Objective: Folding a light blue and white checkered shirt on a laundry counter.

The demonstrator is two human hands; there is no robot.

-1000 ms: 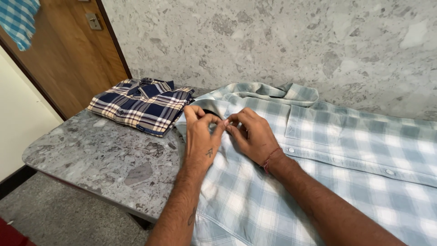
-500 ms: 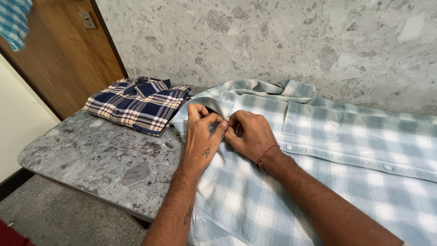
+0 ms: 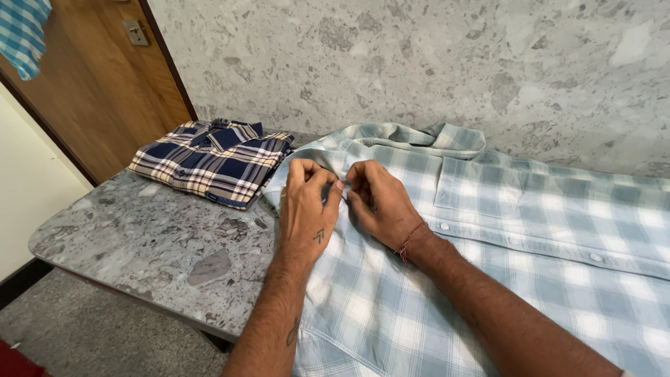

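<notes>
A pale green and white checked shirt lies spread on the grey stone table, collar towards the wall. My left hand and my right hand meet just below the collar, fingertips pinching the shirt's front edges together at the top of the button strip. A red thread circles my right wrist. Small white buttons run along the strip to the right. What is between my fingertips is hidden.
A folded navy, cream and white plaid shirt sits on the table's far left corner. A speckled stone wall backs the table. A wooden door stands at the left, with a blue checked cloth hanging at the top corner.
My fingertips have drawn closer together at the top of the button strip, closing the dark gap below the collar. The arms have barely shifted.
</notes>
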